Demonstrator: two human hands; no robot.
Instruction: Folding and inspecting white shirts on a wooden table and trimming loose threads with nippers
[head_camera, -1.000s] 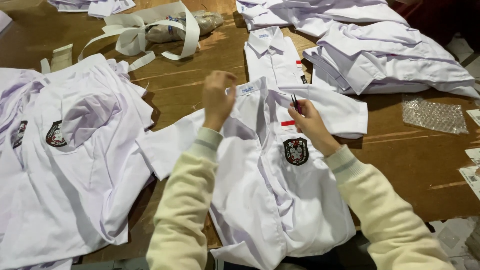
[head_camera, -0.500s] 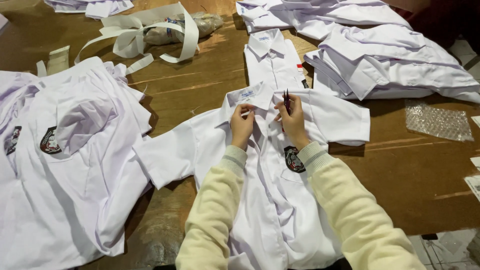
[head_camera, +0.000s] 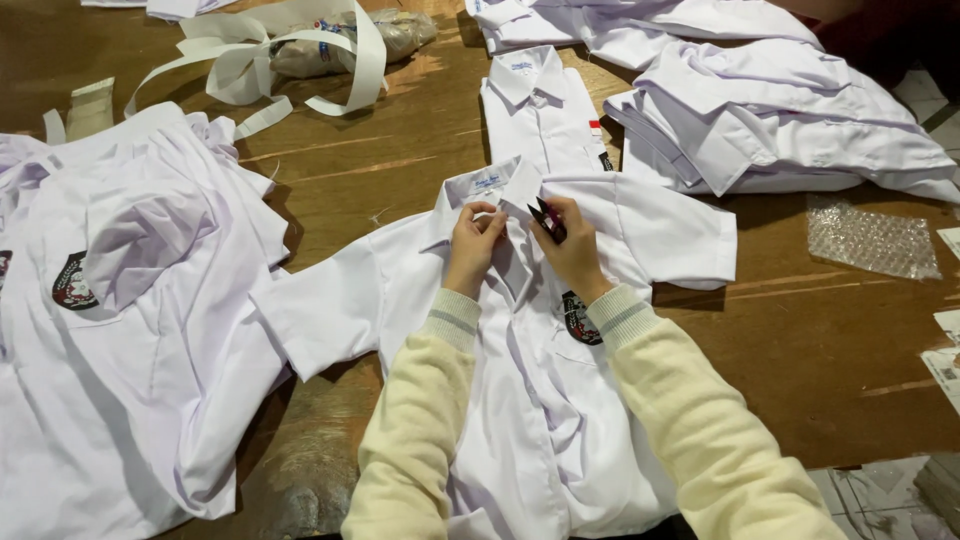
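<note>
White shirt (head_camera: 520, 400) lies spread flat on wooden table (head_camera: 800, 340), collar up for access | left hand (head_camera: 474, 240) fingers pinch collar edge, steadying it | right hand (head_camera: 572, 248) fingers grip small dark snips (head_camera: 545, 218) at collar | folded shirts (head_camera: 780, 110) stacked beyond.

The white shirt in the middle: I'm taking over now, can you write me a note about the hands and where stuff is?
Left hand: pinching the collar of the white shirt, spread flat on the wooden table.
Right hand: holding a small dark clipper at the collar.
Done: folded shirts stacked top right.
Left: this shirt is unfolded; a loose pile of shirts lies at the left.
</note>
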